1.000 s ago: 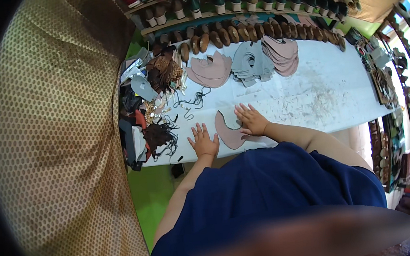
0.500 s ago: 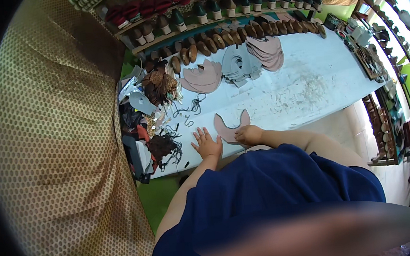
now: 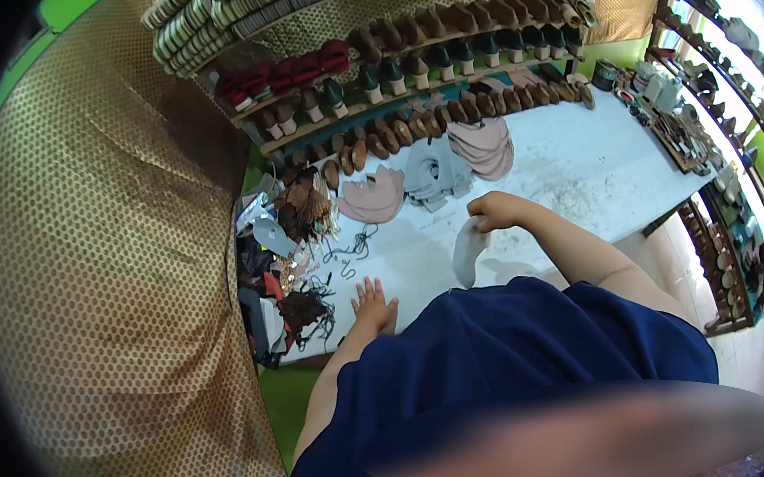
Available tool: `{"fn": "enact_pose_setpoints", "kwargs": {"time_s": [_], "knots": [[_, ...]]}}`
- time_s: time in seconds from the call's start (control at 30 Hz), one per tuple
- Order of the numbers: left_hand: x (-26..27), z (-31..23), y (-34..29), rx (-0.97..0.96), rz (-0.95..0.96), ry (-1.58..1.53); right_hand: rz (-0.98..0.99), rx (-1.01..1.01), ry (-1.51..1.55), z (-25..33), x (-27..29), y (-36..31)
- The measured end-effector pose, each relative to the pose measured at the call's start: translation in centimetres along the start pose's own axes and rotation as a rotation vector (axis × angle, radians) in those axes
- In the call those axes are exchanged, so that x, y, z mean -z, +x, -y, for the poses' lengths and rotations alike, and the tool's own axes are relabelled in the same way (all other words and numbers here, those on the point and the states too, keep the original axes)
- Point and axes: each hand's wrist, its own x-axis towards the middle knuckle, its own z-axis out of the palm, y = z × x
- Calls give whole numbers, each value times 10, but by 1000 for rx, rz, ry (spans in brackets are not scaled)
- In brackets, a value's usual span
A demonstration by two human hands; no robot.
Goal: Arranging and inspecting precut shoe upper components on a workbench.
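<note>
My right hand [image 3: 494, 212] pinches one end of a curved, pale shoe-upper piece [image 3: 467, 256], raised on edge above the white table [image 3: 593, 140]. A faint shadow falls on the tabletop beside it. My left hand [image 3: 373, 309] rests near the table's front edge with its fingers stretched out, holding nothing. Beyond my hands lie a stack of pinkish upper pieces [image 3: 373, 199], a grey stack [image 3: 437, 187] with curved cut-outs, and another pinkish stack [image 3: 487, 153] to their right.
Dark cords [image 3: 351, 249] and a heap of brown scraps [image 3: 304, 207] cover the table's left end. Shoe lasts [image 3: 431, 123] line its back edge below racks of shoes [image 3: 440, 74]. Tools [image 3: 678, 138] lie at the right end. A patterned curtain [image 3: 127, 263] hangs on the left.
My right hand has lifted the curved upper piece off the table and moved it away from me and to the right. My left hand has shifted slightly left. The view has tilted up.
</note>
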Motion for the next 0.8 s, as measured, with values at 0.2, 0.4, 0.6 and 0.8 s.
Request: {"fn": "enact_pose_setpoints", "kwargs": {"time_s": [0.2,0.4,0.6,0.8], "knots": [[14,-19,-8,98,35,-45,-190,-38,-58,-90,75,-19],[15,-41,-12,278,55,-125,-435,-156,58,-161,137,7],[4,-60,-8,459,32,-213,-709,-195,9,-224,171,62],[-1,-103,-14,627,71,-321,-812,-48,23,-227,155,113]]}}
